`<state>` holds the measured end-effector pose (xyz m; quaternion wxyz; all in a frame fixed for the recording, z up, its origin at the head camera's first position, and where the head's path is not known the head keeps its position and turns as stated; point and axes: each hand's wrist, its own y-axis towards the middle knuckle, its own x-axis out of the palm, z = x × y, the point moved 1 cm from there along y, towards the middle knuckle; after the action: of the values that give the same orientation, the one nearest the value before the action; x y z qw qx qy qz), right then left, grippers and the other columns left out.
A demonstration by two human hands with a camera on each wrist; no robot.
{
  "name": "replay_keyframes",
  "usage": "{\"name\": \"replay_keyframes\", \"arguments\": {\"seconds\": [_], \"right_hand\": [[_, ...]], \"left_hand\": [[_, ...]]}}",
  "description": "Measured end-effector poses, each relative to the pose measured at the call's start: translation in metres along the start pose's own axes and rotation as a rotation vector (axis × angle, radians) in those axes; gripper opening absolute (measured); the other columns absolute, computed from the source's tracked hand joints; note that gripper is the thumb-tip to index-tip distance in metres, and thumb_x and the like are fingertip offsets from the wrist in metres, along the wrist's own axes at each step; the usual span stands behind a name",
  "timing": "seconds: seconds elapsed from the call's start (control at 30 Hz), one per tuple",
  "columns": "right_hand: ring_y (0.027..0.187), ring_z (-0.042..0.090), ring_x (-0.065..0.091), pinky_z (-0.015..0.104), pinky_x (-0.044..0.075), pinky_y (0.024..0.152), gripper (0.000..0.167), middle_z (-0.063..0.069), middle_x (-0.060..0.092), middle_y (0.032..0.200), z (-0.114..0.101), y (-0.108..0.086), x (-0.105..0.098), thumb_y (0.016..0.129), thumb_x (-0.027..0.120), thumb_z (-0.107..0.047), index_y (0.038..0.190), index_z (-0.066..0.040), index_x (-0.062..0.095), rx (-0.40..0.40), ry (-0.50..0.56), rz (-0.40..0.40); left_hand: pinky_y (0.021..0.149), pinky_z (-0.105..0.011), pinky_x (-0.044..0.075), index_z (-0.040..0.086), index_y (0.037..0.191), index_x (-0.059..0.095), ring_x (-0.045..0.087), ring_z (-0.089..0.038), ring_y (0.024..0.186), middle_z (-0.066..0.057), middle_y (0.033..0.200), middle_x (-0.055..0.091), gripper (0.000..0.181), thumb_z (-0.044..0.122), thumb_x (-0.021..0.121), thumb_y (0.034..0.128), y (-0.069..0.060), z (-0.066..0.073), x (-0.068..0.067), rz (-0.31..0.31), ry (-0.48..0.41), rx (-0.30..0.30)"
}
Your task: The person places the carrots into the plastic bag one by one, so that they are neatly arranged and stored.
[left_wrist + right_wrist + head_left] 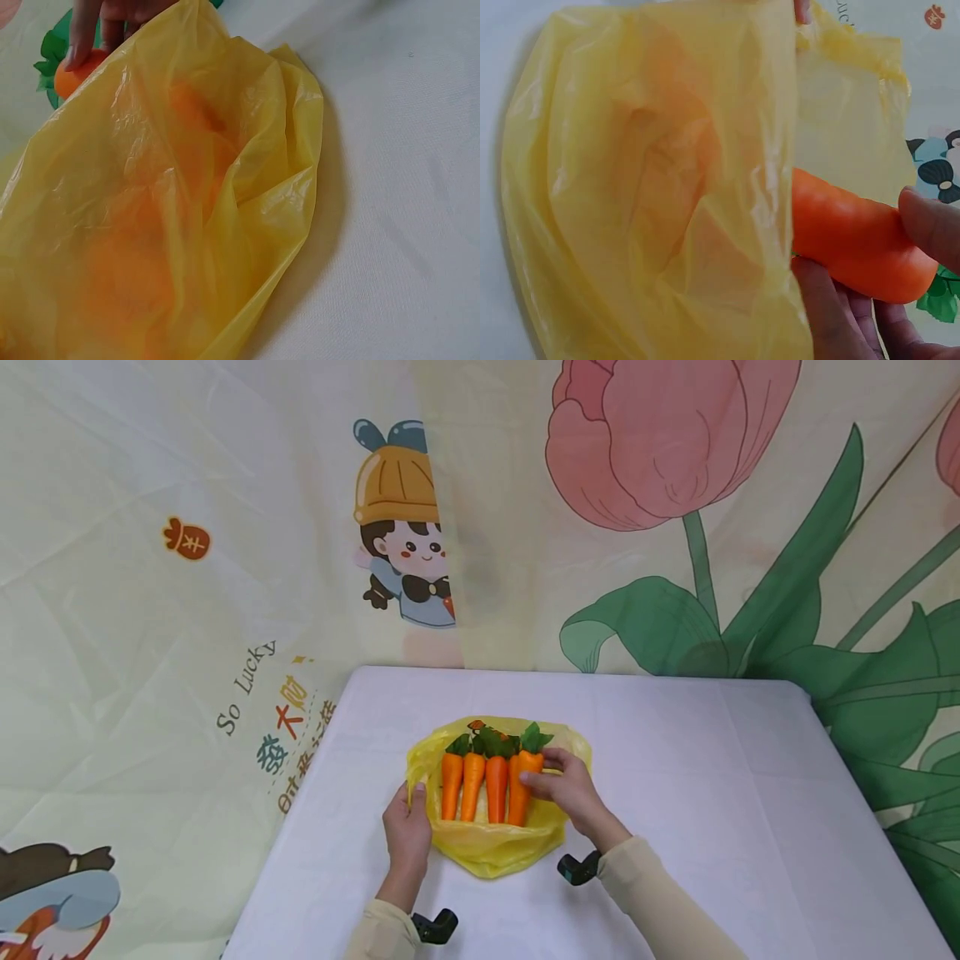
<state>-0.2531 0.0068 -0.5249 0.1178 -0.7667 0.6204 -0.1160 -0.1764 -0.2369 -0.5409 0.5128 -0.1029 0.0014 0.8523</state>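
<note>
A yellow plastic bag (487, 853) lies on the table with its mouth spread, and several orange toy carrots with green leafy tops, such as this carrot (496, 787), stand side by side in it. My left hand (408, 837) pinches the bag's left edge between thumb and fingers. At the right end of the row, my right hand (572, 787) grips one carrot (859, 244) near its leafy top, its lower part inside the bag. Through the thin plastic (202, 225) in the left wrist view, orange shapes show blurred.
A white cloth covers the table (712, 777). Behind stands a printed backdrop (495, 527) with a tulip and cartoon figures. Black wrist cameras sit at my left wrist (437, 927) and right wrist (577, 869), close above the tabletop.
</note>
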Motion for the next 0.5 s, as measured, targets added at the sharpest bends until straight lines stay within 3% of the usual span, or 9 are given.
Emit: {"name": "replay_keyframes", "arguments": {"seconds": [0.5], "right_hand": [[0.106, 0.032, 0.065, 0.035, 0.062, 0.078, 0.063, 0.017, 0.058, 0.123, 0.0035, 0.0019, -0.0002, 0.087, 0.081, -0.015, 0.139, 0.004, 0.052, -0.019, -0.255, 0.053]], "left_hand": [[0.111, -0.043, 0.043, 0.000, 0.148, 0.048, 0.048, -0.025, 0.136, -0.012, 0.148, 0.052, 0.046, 0.025, 0.046, 0.1099, 0.0000, 0.0016, 0.0002, 0.004, 0.010, 0.007]]}}
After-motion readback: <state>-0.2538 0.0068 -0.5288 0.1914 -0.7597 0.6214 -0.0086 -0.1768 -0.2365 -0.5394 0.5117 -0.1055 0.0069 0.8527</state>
